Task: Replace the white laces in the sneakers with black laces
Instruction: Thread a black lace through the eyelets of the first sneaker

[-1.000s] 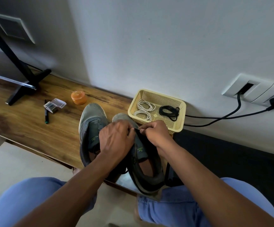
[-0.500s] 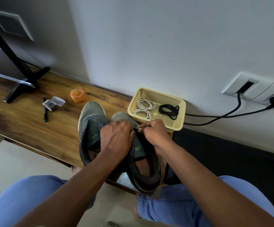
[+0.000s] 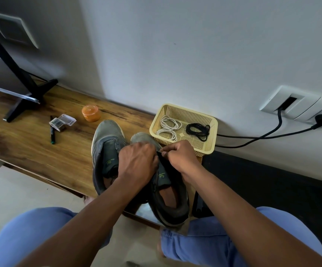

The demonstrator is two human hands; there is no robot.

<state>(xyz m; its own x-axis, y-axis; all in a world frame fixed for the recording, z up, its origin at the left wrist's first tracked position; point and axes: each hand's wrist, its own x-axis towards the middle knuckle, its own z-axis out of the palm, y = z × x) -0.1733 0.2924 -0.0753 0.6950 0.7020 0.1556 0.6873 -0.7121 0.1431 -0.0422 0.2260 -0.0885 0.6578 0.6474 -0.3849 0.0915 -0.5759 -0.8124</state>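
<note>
Your hands have barely shifted since a second ago: both were already bunched over the right-hand sneaker [image 3: 168, 189], and your right hand [image 3: 181, 157] has edged slightly away from the left. Your left hand [image 3: 137, 162] curls over the shoe's lacing area with its fingers folded down onto the upper; you cannot tell exactly what they grasp beneath. Your right hand's fingertips [image 3: 163, 150] pinch a thin black lace [image 3: 161, 155] at the shoe's tongue. The 2nd sneaker [image 3: 106, 151] sits just beside it on the wooden table [image 3: 31, 151], touching it, with no lace visible in it. Behind the shoes, the yellow basket [image 3: 212, 135] holds 2 coiled white laces [image 3: 168, 128] on its left side and 1 coiled black lace [image 3: 197, 131] on its right. Further left on the table lie an orange jar [image 3: 91, 113], a clear plastic case [image 3: 62, 122] and a marker [image 3: 52, 132].
</note>
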